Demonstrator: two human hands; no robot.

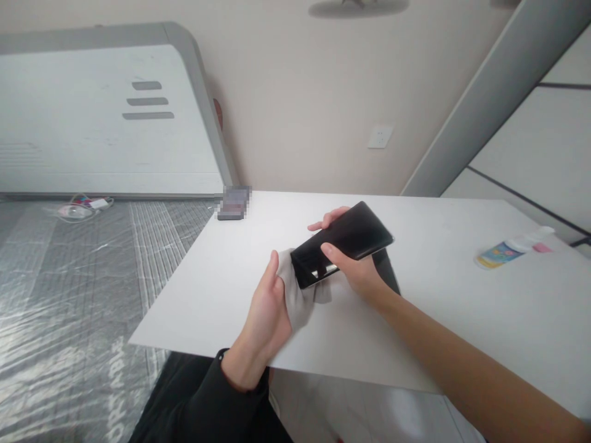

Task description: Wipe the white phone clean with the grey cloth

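Observation:
A black smartphone with a glossy, reflecting screen is tilted above the white table. My right hand grips it across its width, thumb along the near edge and fingertips showing past the far edge. At the phone's lower left end, my left hand has a light grey cloth in its palm, thumb pointing up. The cloth touches that end of the phone; the fingers behind it are hidden. Partly covered by the phone and my right wrist is a flat dark object on the table, its kind unclear.
On the right of the white table lies a labelled plastic bottle with a white top, a pink item beside it. A blurred-out dark object is at the far left corner. A plastic-covered bed adjoins on the left.

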